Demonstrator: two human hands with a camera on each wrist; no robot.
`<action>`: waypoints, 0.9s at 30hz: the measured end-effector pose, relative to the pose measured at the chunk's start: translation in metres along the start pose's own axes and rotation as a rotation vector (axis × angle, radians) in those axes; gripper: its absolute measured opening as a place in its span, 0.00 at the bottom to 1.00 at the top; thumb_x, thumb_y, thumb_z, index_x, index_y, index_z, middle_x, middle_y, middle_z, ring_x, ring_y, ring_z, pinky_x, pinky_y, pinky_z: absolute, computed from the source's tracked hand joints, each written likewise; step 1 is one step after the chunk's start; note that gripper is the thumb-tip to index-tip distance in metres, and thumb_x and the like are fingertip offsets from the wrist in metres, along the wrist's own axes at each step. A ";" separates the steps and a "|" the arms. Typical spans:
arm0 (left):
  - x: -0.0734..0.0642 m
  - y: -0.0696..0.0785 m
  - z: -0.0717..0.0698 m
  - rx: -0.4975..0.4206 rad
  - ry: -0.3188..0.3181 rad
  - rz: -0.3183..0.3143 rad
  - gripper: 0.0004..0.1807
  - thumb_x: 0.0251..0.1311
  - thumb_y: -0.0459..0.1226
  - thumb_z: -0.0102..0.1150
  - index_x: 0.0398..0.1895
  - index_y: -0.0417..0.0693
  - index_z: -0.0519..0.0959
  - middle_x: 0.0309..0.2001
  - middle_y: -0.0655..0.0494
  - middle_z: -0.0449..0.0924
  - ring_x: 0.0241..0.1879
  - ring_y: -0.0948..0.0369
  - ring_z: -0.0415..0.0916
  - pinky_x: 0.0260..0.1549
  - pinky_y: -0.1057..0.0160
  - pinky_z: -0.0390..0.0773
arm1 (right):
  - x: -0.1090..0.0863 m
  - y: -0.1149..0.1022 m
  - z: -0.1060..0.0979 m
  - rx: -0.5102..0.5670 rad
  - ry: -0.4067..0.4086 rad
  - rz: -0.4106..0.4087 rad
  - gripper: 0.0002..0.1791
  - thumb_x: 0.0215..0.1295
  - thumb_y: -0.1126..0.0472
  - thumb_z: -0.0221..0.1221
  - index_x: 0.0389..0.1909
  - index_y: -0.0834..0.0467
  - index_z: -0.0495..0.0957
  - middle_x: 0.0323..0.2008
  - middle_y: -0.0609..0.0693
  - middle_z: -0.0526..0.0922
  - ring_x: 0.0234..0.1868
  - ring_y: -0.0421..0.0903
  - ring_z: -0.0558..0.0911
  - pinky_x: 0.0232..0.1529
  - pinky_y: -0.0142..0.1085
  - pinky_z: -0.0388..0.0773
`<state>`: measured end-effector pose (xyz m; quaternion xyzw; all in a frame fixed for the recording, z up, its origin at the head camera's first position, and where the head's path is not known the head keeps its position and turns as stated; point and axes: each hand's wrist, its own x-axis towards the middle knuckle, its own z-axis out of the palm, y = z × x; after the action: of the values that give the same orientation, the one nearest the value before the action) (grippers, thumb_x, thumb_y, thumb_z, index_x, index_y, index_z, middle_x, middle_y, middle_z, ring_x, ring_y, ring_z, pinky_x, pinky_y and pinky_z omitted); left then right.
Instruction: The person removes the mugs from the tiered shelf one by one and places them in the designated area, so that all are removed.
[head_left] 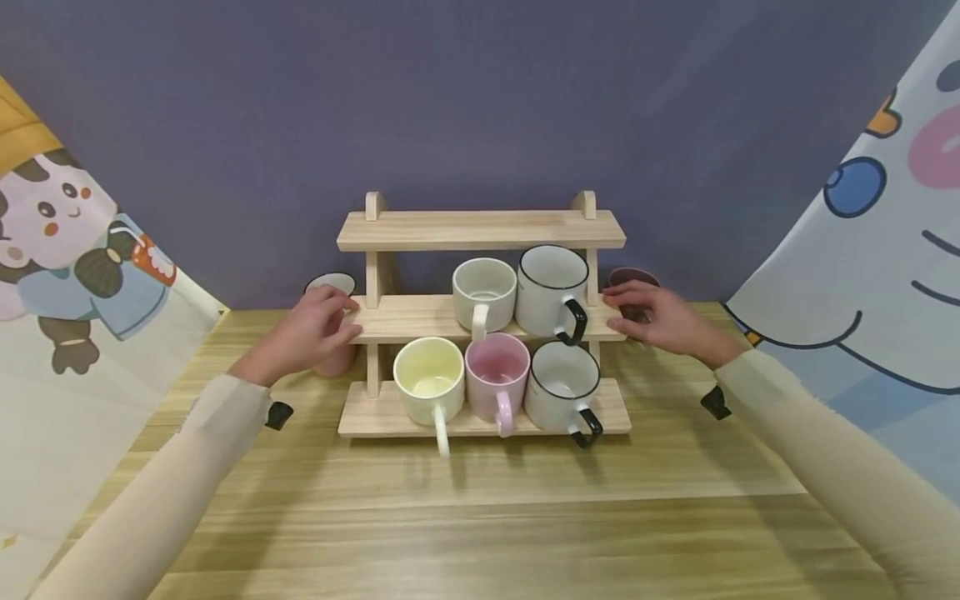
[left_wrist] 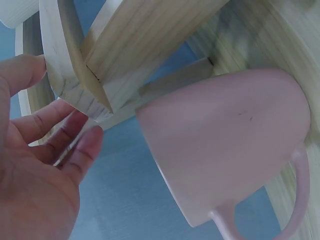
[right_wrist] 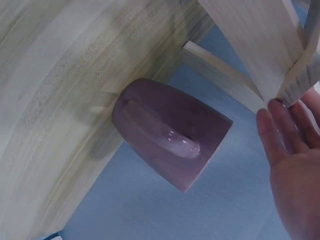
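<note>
A three-tier wooden display rack stands between my hands. The left hand grips the left end of its middle shelf, thumb on top and fingers beneath; the left wrist view shows this shelf end close up. At the opposite end, my right hand holds the same shelf, its fingers under the corner in the right wrist view. On the middle shelf sit a white mug and a black-rimmed white mug. Below are a pale yellow mug, a pink mug and another black-rimmed mug.
Beside the rack's left side, a pink mug stands on the wood-grain table. A mauve mug is at the right side, partly behind my right hand in the head view. A blue-grey backdrop rises behind.
</note>
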<state>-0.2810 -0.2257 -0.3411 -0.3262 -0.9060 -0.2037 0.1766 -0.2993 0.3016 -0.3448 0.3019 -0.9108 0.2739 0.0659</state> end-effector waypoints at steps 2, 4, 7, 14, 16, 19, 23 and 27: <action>0.000 -0.001 0.000 -0.001 0.003 0.018 0.13 0.56 0.32 0.62 0.41 0.31 0.78 0.38 0.42 0.72 0.38 0.51 0.66 0.40 0.53 0.66 | 0.000 -0.001 0.001 -0.005 0.011 0.016 0.24 0.63 0.54 0.62 0.56 0.62 0.76 0.58 0.53 0.73 0.53 0.51 0.75 0.45 0.42 0.74; 0.001 -0.001 0.000 -0.003 0.000 0.034 0.12 0.56 0.32 0.62 0.40 0.30 0.79 0.40 0.42 0.73 0.38 0.51 0.67 0.40 0.53 0.68 | 0.000 -0.002 0.003 -0.020 0.030 0.024 0.24 0.62 0.54 0.63 0.56 0.63 0.76 0.58 0.54 0.73 0.55 0.52 0.73 0.47 0.45 0.72; 0.001 -0.001 -0.001 -0.004 -0.008 0.044 0.12 0.56 0.31 0.62 0.40 0.29 0.79 0.42 0.42 0.75 0.41 0.50 0.69 0.42 0.51 0.69 | 0.001 -0.006 0.005 -0.060 0.072 0.009 0.25 0.62 0.55 0.62 0.56 0.64 0.75 0.57 0.57 0.73 0.56 0.56 0.71 0.48 0.49 0.71; 0.002 0.001 -0.001 -0.012 -0.023 0.020 0.13 0.56 0.31 0.62 0.41 0.28 0.79 0.45 0.39 0.74 0.48 0.46 0.69 0.50 0.48 0.66 | 0.005 -0.032 -0.001 -0.077 0.237 -0.045 0.21 0.67 0.59 0.57 0.57 0.64 0.74 0.54 0.57 0.74 0.51 0.55 0.76 0.46 0.50 0.76; 0.002 0.002 -0.001 -0.019 -0.025 0.014 0.13 0.57 0.31 0.62 0.42 0.28 0.79 0.45 0.39 0.74 0.49 0.45 0.68 0.52 0.48 0.66 | 0.007 -0.043 -0.007 -0.071 0.262 -0.052 0.20 0.68 0.57 0.56 0.57 0.62 0.74 0.54 0.54 0.75 0.51 0.53 0.75 0.48 0.50 0.73; 0.002 0.003 -0.002 -0.019 -0.028 0.003 0.13 0.57 0.31 0.62 0.41 0.29 0.79 0.45 0.39 0.74 0.49 0.45 0.69 0.52 0.48 0.66 | 0.011 -0.059 -0.016 -0.050 0.257 -0.048 0.21 0.68 0.54 0.56 0.58 0.58 0.74 0.54 0.51 0.74 0.49 0.50 0.76 0.49 0.49 0.70; 0.001 0.005 -0.002 -0.023 -0.037 -0.020 0.13 0.57 0.31 0.61 0.42 0.29 0.79 0.46 0.39 0.74 0.49 0.45 0.68 0.53 0.48 0.65 | 0.019 -0.077 -0.023 -0.036 0.214 -0.039 0.26 0.64 0.49 0.59 0.61 0.55 0.72 0.55 0.48 0.73 0.47 0.46 0.76 0.49 0.47 0.69; 0.002 0.006 0.000 -0.026 -0.039 -0.025 0.13 0.58 0.31 0.61 0.43 0.28 0.79 0.47 0.38 0.74 0.50 0.45 0.68 0.54 0.48 0.65 | 0.030 -0.093 -0.026 -0.052 0.156 -0.035 0.33 0.57 0.43 0.64 0.62 0.53 0.71 0.56 0.46 0.72 0.49 0.47 0.74 0.50 0.48 0.68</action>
<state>-0.2783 -0.2203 -0.3382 -0.3209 -0.9107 -0.2113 0.1519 -0.2706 0.2381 -0.2716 0.2938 -0.9042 0.2716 0.1493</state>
